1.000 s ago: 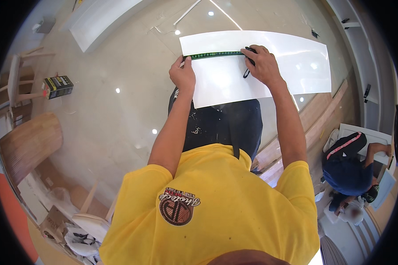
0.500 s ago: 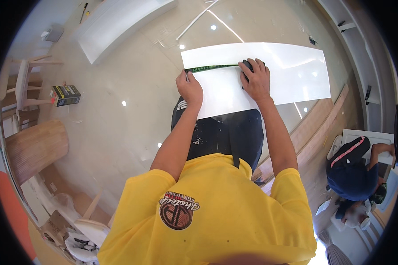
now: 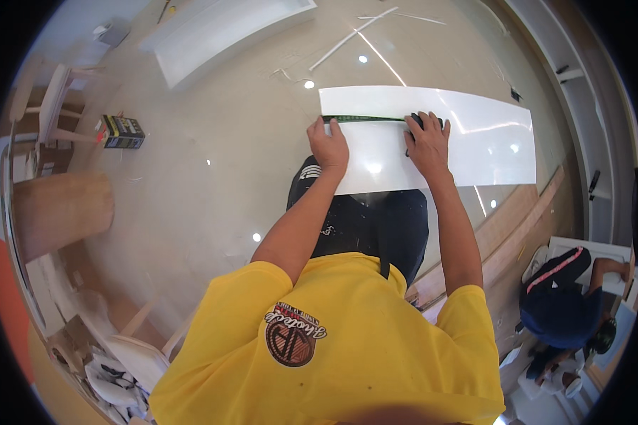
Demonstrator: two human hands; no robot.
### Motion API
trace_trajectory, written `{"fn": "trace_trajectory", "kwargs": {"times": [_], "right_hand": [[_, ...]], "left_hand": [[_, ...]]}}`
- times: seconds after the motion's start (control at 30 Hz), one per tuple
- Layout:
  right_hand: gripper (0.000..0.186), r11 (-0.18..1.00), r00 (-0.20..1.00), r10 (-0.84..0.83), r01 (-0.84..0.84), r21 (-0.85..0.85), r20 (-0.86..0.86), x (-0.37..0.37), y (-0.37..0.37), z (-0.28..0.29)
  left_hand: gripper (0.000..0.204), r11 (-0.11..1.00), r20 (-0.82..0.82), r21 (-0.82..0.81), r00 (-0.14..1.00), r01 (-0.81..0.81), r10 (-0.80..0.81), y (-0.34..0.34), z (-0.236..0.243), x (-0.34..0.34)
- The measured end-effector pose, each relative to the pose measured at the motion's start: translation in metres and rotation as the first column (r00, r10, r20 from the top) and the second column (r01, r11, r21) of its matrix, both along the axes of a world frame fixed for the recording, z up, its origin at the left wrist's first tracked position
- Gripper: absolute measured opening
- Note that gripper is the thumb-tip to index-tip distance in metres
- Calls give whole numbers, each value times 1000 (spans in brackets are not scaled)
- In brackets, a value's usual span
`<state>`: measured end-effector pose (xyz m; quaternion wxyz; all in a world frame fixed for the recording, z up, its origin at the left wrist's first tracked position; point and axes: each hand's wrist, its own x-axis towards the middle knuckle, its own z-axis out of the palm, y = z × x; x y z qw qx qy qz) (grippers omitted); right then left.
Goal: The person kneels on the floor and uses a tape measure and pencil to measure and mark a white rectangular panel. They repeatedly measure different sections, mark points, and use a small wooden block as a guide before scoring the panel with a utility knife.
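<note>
Both arms reach forward; left hand (image 3: 328, 145) fisted, right hand (image 3: 427, 144) flat (fingers spread).
</note>
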<state>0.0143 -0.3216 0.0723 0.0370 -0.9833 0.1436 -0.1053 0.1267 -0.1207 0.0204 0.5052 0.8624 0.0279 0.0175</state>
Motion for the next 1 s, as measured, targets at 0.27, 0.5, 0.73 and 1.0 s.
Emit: {"fn": "trace_trajectory", "kwargs": {"times": [0.27,0.5,0.73,1.0], "right_hand": [[45,999,997,-8,11,-35,72,-1,11,-6],[49,995,995,52,-44,-91,83,-1,10,-11],[49,999,991,41,-38,-25,126,1,5,-22],[37,1000,982,-18,22,-20,187,6,11,-26]], "left_hand": [[46,1000,6,-12,1000,23,-23,1,8,-4],[50,1000,-66,-30,998,-2,0,1,12,-6],[49,1000,-30,-5,999,-17,17,-1,-2,-6],[51,999,18,49,1000,-1,0,1,-8,0]]}}
